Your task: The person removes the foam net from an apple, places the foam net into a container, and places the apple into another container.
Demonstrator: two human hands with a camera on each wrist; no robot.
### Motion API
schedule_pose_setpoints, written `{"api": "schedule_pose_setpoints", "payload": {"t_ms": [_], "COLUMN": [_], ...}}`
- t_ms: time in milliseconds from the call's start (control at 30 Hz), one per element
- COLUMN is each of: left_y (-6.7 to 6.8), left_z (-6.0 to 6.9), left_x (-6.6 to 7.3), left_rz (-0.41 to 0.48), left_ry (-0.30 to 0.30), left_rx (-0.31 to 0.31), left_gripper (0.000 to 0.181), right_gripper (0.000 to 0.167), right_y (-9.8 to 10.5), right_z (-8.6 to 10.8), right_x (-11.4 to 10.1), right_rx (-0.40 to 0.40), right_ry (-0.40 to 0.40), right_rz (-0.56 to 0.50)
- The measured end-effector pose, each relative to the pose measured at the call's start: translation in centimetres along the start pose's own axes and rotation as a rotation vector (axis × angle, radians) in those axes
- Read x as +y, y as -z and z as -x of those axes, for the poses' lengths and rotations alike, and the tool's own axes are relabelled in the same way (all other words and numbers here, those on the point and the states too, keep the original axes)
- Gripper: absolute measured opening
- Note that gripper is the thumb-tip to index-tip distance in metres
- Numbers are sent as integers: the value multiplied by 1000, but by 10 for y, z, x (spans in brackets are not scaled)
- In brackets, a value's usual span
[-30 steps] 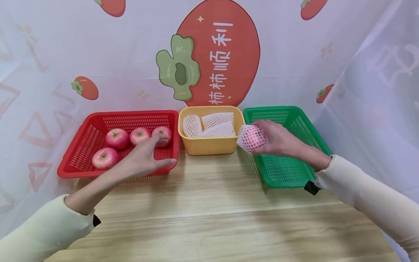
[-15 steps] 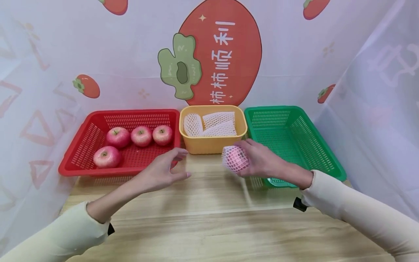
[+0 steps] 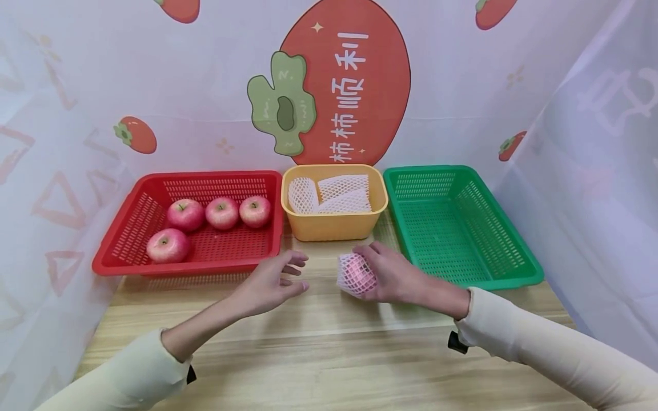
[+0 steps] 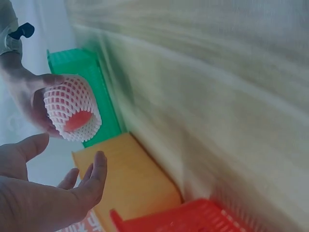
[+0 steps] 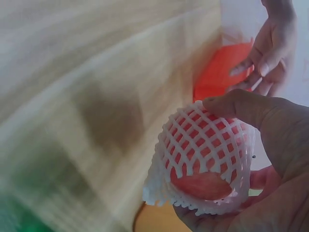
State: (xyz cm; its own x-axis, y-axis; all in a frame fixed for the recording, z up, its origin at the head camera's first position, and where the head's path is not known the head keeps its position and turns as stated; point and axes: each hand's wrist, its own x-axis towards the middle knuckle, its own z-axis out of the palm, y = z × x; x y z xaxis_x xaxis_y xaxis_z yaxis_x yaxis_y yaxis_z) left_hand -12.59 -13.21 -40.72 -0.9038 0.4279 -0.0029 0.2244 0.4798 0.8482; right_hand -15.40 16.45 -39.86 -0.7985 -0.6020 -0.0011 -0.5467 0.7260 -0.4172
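Observation:
An apple in a white foam net (image 3: 358, 275) is gripped by my right hand (image 3: 393, 276) above the table, in front of the yellow bin. In the right wrist view the thumb and fingers wrap round the netted apple (image 5: 203, 150), and red skin shows through the net's end. My left hand (image 3: 269, 283) hovers to the left of it, fingers loosely bent and holding nothing. A gap separates that hand from the netted apple, as the left wrist view also shows. Several bare apples (image 3: 168, 246) lie in the red basket (image 3: 187, 268) at the left.
Between the two baskets stands a yellow bin (image 3: 331, 227) with several white foam nets (image 3: 343, 197) inside. A green basket (image 3: 468, 245) is at the right. Behind them hangs a printed cloth (image 3: 205, 85). The wooden table (image 3: 319, 359) runs in front.
My right hand has brought the netted apple from over the green basket's edge leftward and nearer to me. The left hand has moved from the red basket toward the right and nearer.

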Motion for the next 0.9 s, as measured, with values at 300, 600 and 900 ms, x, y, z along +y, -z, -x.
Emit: {"api": "schedule_pose_setpoints", "payload": {"t_ms": [300,600,900], "left_y": [-25,-51,-73], "left_z": [-4,-12,-15], "left_x": [-18,-33,-41], "left_rz": [60,105,235], "left_ry": [-26,-45,-8], "left_rx": [16,66,49], "left_gripper": [33,20,37], "right_gripper": [90,93,95], "right_y": [-24,-34,-42], "right_z": [2,-1,-1], "right_x": [-1,-5,-10], "right_rx": [3,-15,-28], "right_ry": [27,40,43], "right_rz": [8,-20,-55]}}
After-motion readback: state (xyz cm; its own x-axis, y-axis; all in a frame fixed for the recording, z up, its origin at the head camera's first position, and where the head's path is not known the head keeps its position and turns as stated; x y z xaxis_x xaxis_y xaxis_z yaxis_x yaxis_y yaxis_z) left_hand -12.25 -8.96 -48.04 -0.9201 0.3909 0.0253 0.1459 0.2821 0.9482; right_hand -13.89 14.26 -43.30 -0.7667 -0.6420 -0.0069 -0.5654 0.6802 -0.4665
